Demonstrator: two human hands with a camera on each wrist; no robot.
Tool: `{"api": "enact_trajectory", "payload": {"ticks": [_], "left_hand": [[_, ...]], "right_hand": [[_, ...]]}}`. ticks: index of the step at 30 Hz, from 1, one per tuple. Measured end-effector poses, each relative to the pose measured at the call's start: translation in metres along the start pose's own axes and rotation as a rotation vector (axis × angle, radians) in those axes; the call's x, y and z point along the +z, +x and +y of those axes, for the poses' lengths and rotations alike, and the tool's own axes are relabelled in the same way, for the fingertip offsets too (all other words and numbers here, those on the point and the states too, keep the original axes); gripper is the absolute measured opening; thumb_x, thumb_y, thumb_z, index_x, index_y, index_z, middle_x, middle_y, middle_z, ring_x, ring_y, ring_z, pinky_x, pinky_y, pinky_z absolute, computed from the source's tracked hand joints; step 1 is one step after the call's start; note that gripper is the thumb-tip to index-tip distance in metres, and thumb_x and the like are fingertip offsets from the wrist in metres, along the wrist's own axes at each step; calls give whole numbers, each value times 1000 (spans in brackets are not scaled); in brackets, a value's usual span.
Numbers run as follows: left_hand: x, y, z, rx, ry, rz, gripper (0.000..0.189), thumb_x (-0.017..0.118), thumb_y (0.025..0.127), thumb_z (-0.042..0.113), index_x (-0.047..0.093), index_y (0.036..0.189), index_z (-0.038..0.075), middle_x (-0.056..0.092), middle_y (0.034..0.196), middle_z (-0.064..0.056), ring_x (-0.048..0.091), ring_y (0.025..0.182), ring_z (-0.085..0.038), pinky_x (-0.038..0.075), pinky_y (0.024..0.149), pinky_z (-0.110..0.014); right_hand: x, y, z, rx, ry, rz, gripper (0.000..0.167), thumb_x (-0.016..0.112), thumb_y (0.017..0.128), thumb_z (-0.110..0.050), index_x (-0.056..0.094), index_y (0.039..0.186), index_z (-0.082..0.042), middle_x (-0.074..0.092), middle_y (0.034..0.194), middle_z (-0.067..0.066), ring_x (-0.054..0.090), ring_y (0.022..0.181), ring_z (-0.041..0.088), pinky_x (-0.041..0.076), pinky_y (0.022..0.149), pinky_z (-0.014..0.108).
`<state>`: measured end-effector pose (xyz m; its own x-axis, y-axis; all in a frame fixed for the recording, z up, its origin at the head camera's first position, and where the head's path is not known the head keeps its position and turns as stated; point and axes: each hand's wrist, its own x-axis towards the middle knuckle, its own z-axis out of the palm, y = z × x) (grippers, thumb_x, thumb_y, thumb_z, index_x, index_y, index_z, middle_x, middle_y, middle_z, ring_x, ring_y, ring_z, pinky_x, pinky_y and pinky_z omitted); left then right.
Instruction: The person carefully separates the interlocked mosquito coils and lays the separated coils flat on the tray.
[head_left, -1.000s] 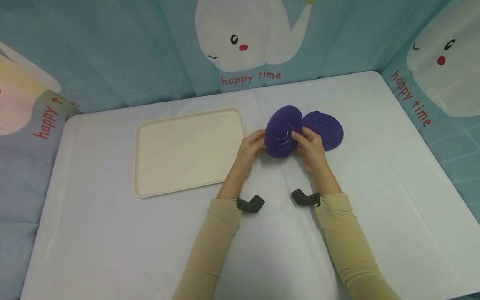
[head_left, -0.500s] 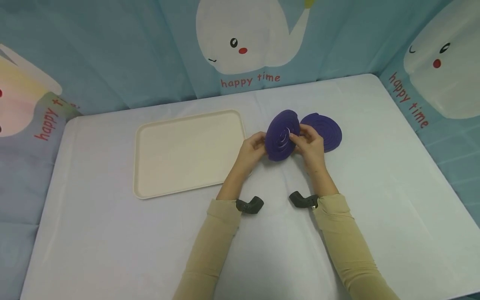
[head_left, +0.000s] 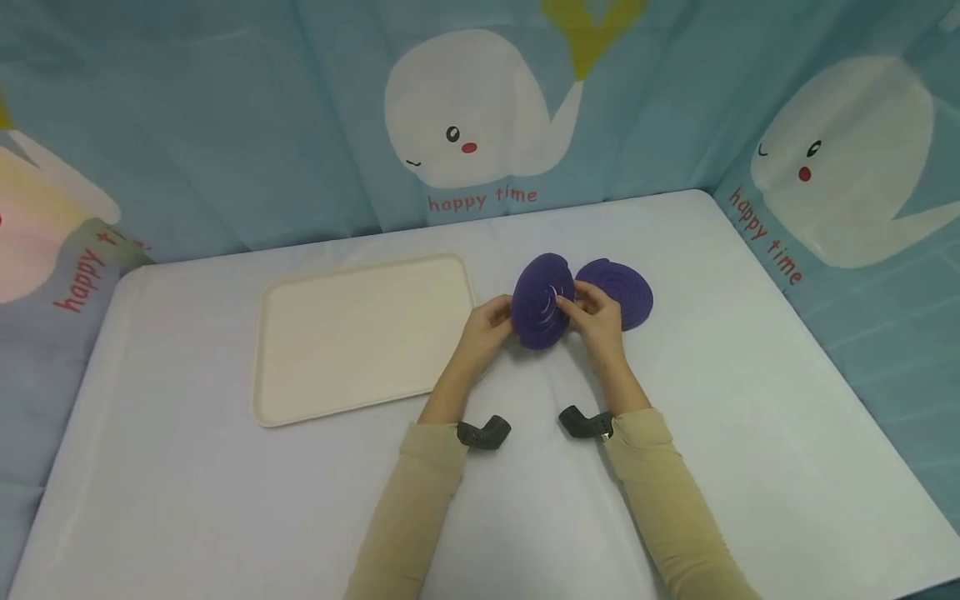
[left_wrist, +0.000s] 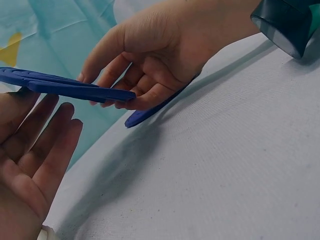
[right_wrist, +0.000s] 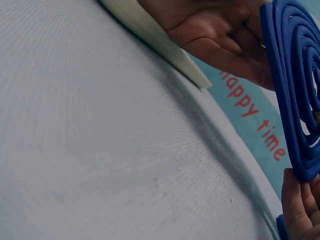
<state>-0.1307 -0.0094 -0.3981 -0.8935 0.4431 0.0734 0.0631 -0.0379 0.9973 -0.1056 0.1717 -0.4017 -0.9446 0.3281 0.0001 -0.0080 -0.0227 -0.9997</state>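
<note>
In the head view a purple spiral mat (head_left: 537, 302) is raised off the table and tilted, its ringed face towards me. My right hand (head_left: 597, 325) pinches its right side, thumb on the face near the middle and fingers behind. At the left rim my left hand (head_left: 482, 333) holds the edge with its fingertips. The left wrist view has the raised mat (left_wrist: 65, 86) nearly edge-on between both hands. Its concentric rings and gaps show in the right wrist view (right_wrist: 295, 75). A second purple spiral mat (head_left: 626, 292) lies flat on the table behind my right hand.
A cream rectangular tray (head_left: 360, 342) lies left of the hands, its right edge close to my left forearm. The table (head_left: 225, 500) has a white cloth. A blue curtain (head_left: 322, 125) with whale prints stands along the back and sides.
The head view has tilted up, so everything sits lower and slightly left in the picture. The held mat has turned a little more edge-on; both hands stay on it.
</note>
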Motion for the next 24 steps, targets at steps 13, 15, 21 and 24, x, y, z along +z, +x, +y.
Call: {"api": "enact_trajectory", "payload": {"ticks": [13,15,21,24], "left_hand": [[-2,-3,3,-17,-13,-138,42,43,99,4,36,138,-7,36,144,-22,36,133,-34,39,104,-36],[-1,-4,4,-23,-2,-134,44,43,99,6,34,141,-5,36,146,-20,35,134,-32,38,104,-35],[-1,-5,3,-57,-26,-97,49,44,99,11,30,145,2,40,144,-15,44,126,-25,39,103,-37],[-2,-5,3,-78,-62,-73,52,44,98,13,28,146,2,42,143,-15,48,117,-24,41,101,-39]], "right_hand": [[-2,1,-3,-15,119,-12,28,68,80,7,61,107,2,58,81,-3,51,69,6,49,57,15],[-3,1,-4,7,152,-40,26,67,81,7,62,103,-5,60,87,-3,55,75,7,51,64,16],[-11,2,-4,58,350,-142,26,57,87,8,65,96,-15,61,93,-1,58,81,10,51,69,18],[-14,2,-5,59,444,-166,31,52,88,12,69,95,-13,59,86,1,57,71,9,49,59,18]]}}
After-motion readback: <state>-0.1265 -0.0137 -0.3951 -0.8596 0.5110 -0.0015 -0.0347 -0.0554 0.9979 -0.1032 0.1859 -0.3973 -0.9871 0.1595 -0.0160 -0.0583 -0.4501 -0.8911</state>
